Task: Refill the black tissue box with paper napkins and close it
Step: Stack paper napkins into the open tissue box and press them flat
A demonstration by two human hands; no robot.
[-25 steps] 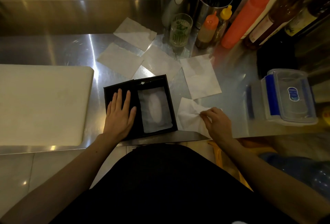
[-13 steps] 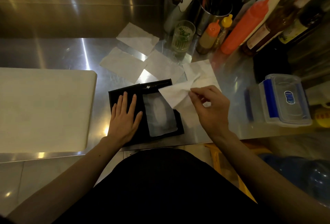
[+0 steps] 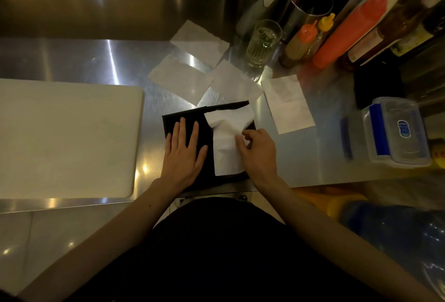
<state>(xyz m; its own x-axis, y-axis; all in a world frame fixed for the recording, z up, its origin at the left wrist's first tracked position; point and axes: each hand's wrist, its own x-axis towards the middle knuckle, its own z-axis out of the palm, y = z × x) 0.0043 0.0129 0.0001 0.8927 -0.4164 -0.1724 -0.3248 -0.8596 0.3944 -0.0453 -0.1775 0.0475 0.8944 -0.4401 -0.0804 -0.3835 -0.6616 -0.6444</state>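
Note:
The black tissue box (image 3: 207, 121) lies flat near the front edge of the steel counter. My left hand (image 3: 183, 155) rests on its left half with straight fingers. A white paper napkin (image 3: 226, 138), creased, lies over the box's right half and hides the opening. My right hand (image 3: 258, 155) pinches this napkin at its right edge. Several loose napkins lie behind the box: one at the back (image 3: 199, 43), one at the left (image 3: 179, 78), one in the middle (image 3: 234, 82) and one to the right (image 3: 287, 104).
A white cutting board (image 3: 65, 138) fills the counter's left side. At the back right stand a drinking glass (image 3: 262, 43), sauce bottles (image 3: 349, 32) and a steel utensil holder (image 3: 308, 10). A clear container with blue clips (image 3: 397, 130) sits at the right.
My right hand picked a napkin up from the counter right of the box, carried it left, and now has it laid over the box's opening. The left hand stayed put.

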